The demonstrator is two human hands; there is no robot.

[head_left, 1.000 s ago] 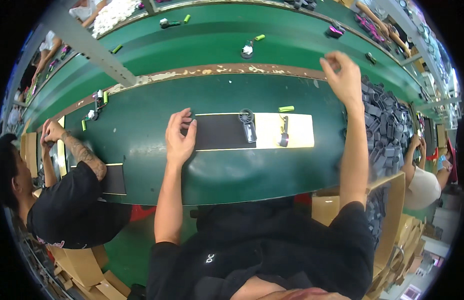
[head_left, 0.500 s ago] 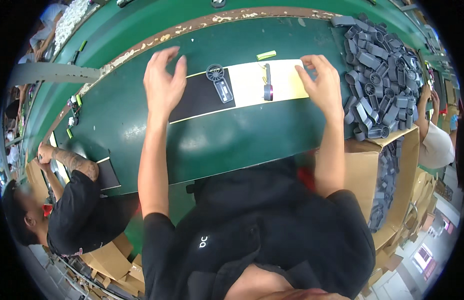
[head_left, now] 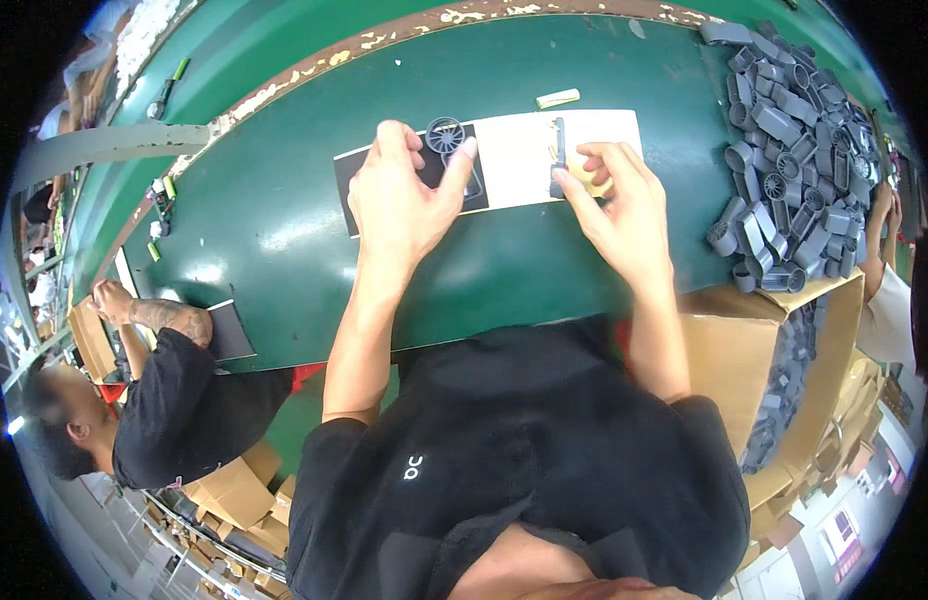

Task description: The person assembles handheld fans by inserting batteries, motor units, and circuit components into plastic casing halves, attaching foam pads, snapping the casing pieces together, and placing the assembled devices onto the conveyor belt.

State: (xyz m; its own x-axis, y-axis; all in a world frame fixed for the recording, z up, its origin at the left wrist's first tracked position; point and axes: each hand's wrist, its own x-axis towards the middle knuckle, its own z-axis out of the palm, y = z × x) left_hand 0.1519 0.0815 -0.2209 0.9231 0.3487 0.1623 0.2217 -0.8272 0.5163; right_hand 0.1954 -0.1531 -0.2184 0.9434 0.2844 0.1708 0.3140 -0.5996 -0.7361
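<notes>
A long sheet lies before me, with a black part at left and a white part (head_left: 514,165) at right. On the black part rests a grey plastic housing (head_left: 446,137) with a round, spoked end, its handle partly behind my left hand (head_left: 404,195). That hand is open over it, thumb across the handle and fingers apart. On the white part stands a slim dark grey piece (head_left: 559,150) with a yellow-green bit at its side. My right hand (head_left: 624,205) is open beside it, thumb tip at its lower end; whether they touch I cannot tell.
A small yellow-green piece (head_left: 557,99) lies beyond the sheet on the green table (head_left: 284,250). Many grey housings (head_left: 784,150) are heaped at right, above a cardboard box (head_left: 724,350) holding more. A co-worker (head_left: 194,410) sits at left, and a metal bar (head_left: 104,150) juts in there.
Both hands have moved inward from the sheet's ends, the left to the grey housing and the right to the slim dark piece. The whole view has shifted slightly.
</notes>
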